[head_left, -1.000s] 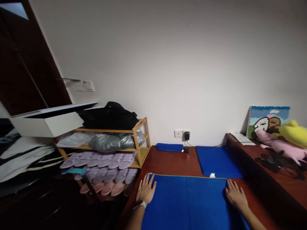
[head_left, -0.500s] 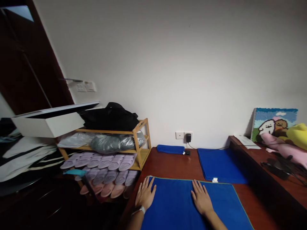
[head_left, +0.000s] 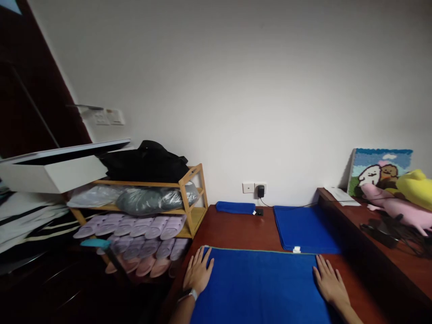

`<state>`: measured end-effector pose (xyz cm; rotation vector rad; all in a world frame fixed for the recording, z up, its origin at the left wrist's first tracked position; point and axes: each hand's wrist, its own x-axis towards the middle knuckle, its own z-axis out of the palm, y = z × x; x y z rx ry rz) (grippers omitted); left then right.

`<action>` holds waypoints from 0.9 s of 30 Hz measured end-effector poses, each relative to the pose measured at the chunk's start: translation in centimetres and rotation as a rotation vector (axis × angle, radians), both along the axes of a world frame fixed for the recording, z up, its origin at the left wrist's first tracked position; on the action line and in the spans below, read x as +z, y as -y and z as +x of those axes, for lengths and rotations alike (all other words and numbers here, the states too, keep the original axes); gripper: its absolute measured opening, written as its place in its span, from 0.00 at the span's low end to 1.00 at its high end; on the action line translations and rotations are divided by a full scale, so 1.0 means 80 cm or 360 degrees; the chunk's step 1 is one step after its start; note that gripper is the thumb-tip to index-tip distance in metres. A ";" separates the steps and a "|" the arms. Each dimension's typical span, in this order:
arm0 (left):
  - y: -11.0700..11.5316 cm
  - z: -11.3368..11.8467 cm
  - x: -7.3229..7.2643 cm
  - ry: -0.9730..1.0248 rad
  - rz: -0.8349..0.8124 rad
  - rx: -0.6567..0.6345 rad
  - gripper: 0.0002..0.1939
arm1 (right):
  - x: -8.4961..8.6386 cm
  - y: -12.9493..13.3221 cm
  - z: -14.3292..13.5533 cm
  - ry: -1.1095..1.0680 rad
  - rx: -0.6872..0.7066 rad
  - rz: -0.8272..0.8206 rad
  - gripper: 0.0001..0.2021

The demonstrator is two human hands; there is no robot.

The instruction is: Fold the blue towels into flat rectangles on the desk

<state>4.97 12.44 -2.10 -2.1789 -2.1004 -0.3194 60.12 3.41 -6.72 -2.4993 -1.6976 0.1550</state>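
Observation:
A blue cloth (head_left: pixel 263 288) with a thin green edge lies spread flat on the reddish-brown table (head_left: pixel 236 231). My left hand (head_left: pixel 198 271) rests palm down at its far left corner, fingers apart, a watch on the wrist. At the far right corner my right hand (head_left: pixel 331 282) lies flat with spread fingers, partly over the cloth's edge. Neither hand holds anything. Behind the cloth, to the right, is a folded blue cloth stack (head_left: pixel 305 229) with a white tag. A rolled or narrowly folded blue cloth (head_left: pixel 235 207) lies near the wall.
A wooden rack (head_left: pixel 187 204) with lilac and pink slippers (head_left: pixel 151 227), plastic-wrapped items and a black bag (head_left: pixel 145 164) stands at left. A black plug (head_left: pixel 260 191) sits in the wall socket. The raised right ledge holds a pink plush toy (head_left: pixel 398 209), a picture (head_left: pixel 381 173) and cables.
My right hand has slid right across the cloth, from its middle part to the far right corner. My left hand stays at the left corner. The view has shifted slightly right.

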 end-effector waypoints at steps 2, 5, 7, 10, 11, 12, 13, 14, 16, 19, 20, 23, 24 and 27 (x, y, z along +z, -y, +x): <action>-0.001 -0.001 -0.003 -0.0003 0.0009 0.0007 0.29 | 0.002 -0.002 -0.005 0.0024 -0.0006 -0.0001 0.38; -0.005 -0.001 -0.006 -0.0020 0.0019 0.0013 0.30 | 0.001 -0.003 -0.006 0.0014 -0.0016 0.0009 0.37; -0.009 0.000 -0.004 -0.0054 -0.0025 0.0011 0.30 | 0.001 -0.003 -0.006 0.0001 -0.0027 0.0003 0.37; -0.015 0.006 0.004 -0.0147 -0.0169 0.0025 0.31 | 0.009 -0.003 -0.006 0.0020 -0.0036 -0.0049 0.36; -0.016 0.008 0.007 -0.0177 -0.0200 0.0027 0.31 | 0.013 -0.004 -0.007 0.0028 -0.0036 -0.0081 0.36; -0.016 0.009 0.008 -0.0197 -0.0208 0.0025 0.31 | 0.019 -0.005 -0.008 0.0035 -0.0038 -0.0117 0.35; -0.016 0.010 0.009 -0.0200 -0.0192 0.0019 0.31 | 0.025 -0.005 -0.011 0.0043 -0.0047 -0.0153 0.35; -0.014 0.010 0.009 -0.0187 -0.0156 0.0009 0.31 | 0.031 -0.006 -0.017 0.0055 -0.0062 -0.0177 0.35; -0.011 0.007 0.005 -0.0137 -0.0075 -0.0018 0.31 | 0.045 -0.007 -0.038 0.0097 -0.0084 -0.0136 0.34; -0.007 0.001 -0.002 -0.0102 0.0063 -0.0076 0.31 | 0.066 -0.006 -0.103 0.0059 0.0081 0.0111 0.33; -0.007 0.000 -0.004 -0.0109 0.0110 -0.0108 0.30 | 0.073 -0.006 -0.134 -0.0006 0.0201 0.0179 0.33; -0.009 -0.003 -0.003 -0.0117 0.0205 -0.0226 0.30 | 0.092 -0.012 -0.237 -0.0285 0.0607 0.0165 0.34; -0.010 -0.003 -0.003 -0.0107 0.0201 -0.0263 0.30 | 0.095 -0.017 -0.268 -0.0361 0.0717 0.0166 0.34; -0.014 -0.004 -0.004 -0.0062 0.0125 -0.0283 0.30 | 0.095 -0.036 -0.336 -0.0503 0.0899 0.0129 0.34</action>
